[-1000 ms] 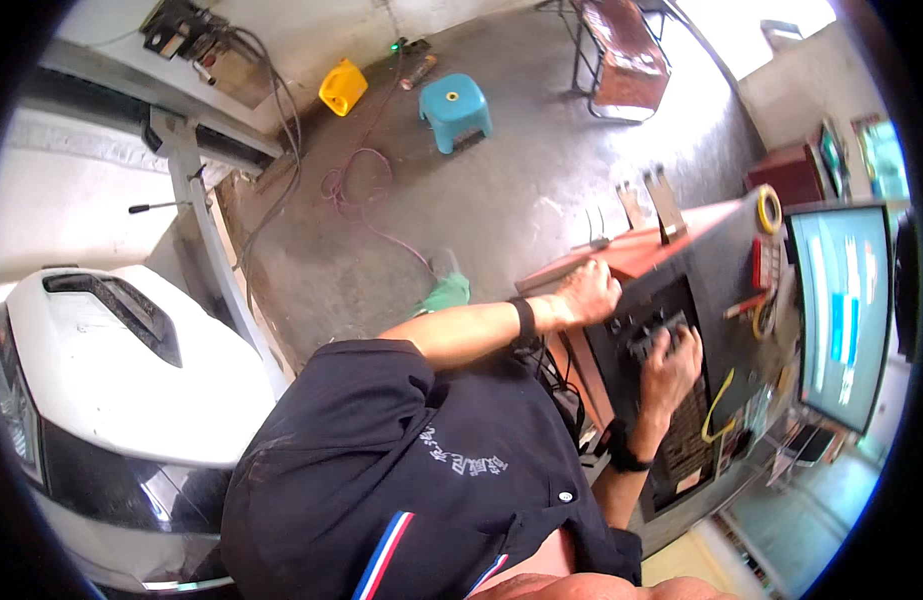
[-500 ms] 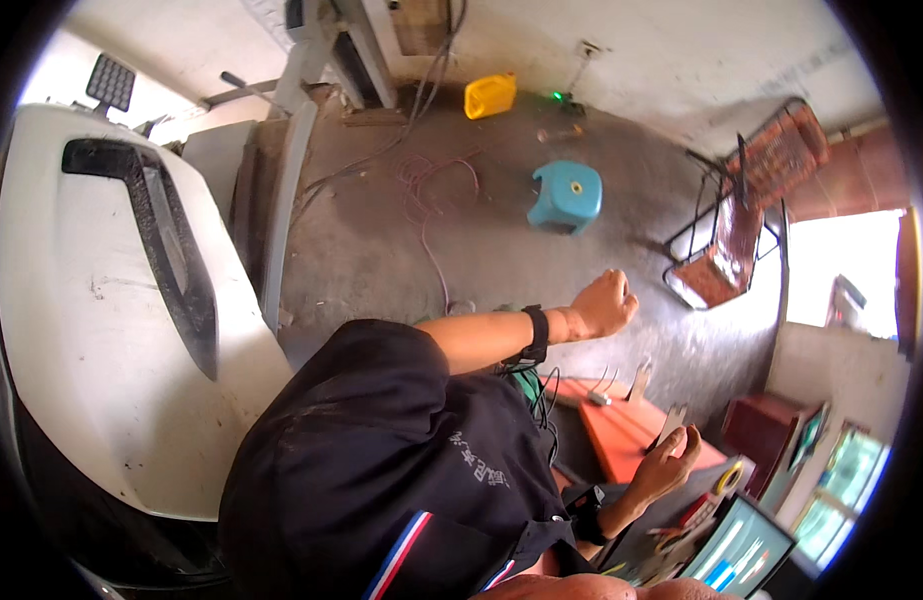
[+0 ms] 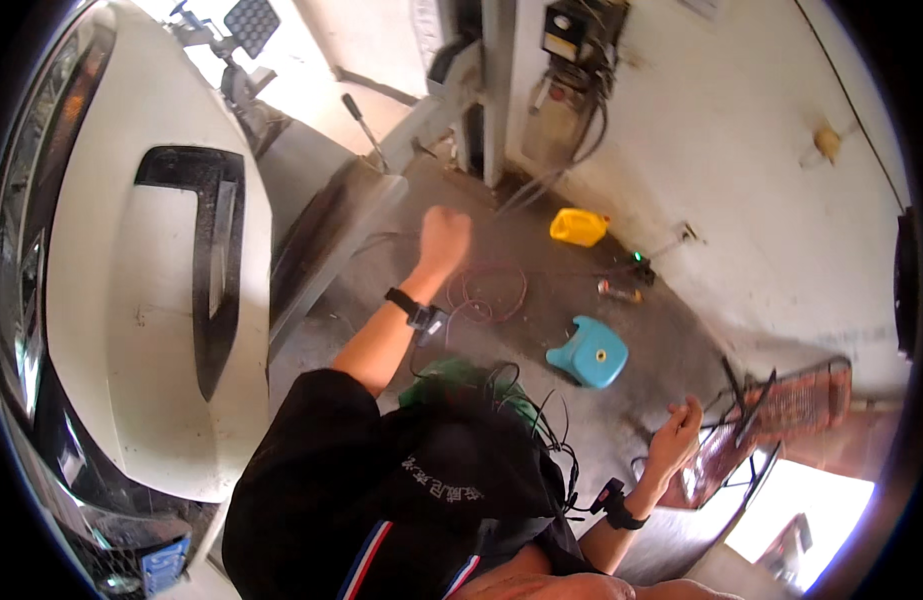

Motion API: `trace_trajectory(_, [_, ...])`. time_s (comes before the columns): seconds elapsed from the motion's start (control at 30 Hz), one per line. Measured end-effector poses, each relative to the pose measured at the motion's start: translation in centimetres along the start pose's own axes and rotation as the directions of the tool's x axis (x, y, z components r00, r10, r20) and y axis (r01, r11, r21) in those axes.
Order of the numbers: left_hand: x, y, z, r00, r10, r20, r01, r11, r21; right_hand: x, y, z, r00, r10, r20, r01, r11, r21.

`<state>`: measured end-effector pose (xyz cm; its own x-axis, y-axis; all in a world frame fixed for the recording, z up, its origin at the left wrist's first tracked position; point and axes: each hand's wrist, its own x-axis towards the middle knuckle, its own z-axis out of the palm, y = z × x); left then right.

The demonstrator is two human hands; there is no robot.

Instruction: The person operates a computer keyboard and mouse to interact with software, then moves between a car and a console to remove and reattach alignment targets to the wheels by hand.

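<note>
My left hand [image 3: 444,240] is stretched forward over the floor, closed in a fist and smeared a little by motion. Its fingers point away, so whether anything sits inside is hidden. A black strap with a small device [image 3: 417,312] circles that wrist. Off to the right, my right hand [image 3: 673,440] is raised with its fingers apart and loosely bent, and nothing shows in it. That wrist also wears a black strap [image 3: 621,508]. Below my left hand, a thin reddish hose [image 3: 489,292] lies coiled on the floor. A blue plastic stool [image 3: 593,352] stands between my hands.
A white vehicle front [image 3: 131,330] fills the left side. Beyond it stands a grey metal post [image 3: 498,95] with a lever [image 3: 364,128] nearby. A yellow jug [image 3: 578,227] lies by the wall. Black cables [image 3: 556,430] hang at my front. A reddish-brown chair [image 3: 791,410] is at right.
My view has turned left, toward the vehicle. My left arm has swung from pointing right to pointing forward. My right hand has left the orange table, which is out of view.
</note>
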<state>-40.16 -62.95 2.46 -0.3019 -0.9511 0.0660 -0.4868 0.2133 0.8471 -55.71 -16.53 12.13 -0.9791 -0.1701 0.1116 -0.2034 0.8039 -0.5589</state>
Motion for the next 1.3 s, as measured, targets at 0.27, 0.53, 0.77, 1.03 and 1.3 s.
trace_trajectory(0.27, [7.0, -6.7, -7.6, 0.921, -0.11, -0.374, 0.181, 0.97, 0.16, 15.1, -16.5, 12.8, 0.772, -0.58, 0.26, 0.553, 0.815, 0.175])
trace_trajectory(0.53, [12.2, -12.8, -7.1, 0.722, -0.503, -0.476, 0.64, 0.746, 0.183, 17.1, -38.7, 29.0, 0.329, -0.888, 0.32, 0.677, 0.458, 0.576])
trace_trajectory(0.77, [12.4, -10.7, -5.8, 0.662, -0.446, -0.602, 0.711, 0.626, 0.319, 10.9, -55.6, 42.8, -0.105, -0.988, 0.109, 0.647, 0.015, 0.762])
trace_trajectory(1.03, [13.3, -11.3, -4.4, 0.614, -0.256, -0.747, 0.7, 0.614, 0.365, 8.3, -66.2, 54.4, -0.531, -0.783, 0.322, 0.832, -0.41, 0.375])
trace_trajectory(1.3, [13.6, -11.9, -4.2, 0.621, -0.211, -0.755, 0.698, 0.586, 0.411, 15.0, -64.5, 58.2, -0.426, -0.639, 0.641, 0.904, -0.322, 0.28])
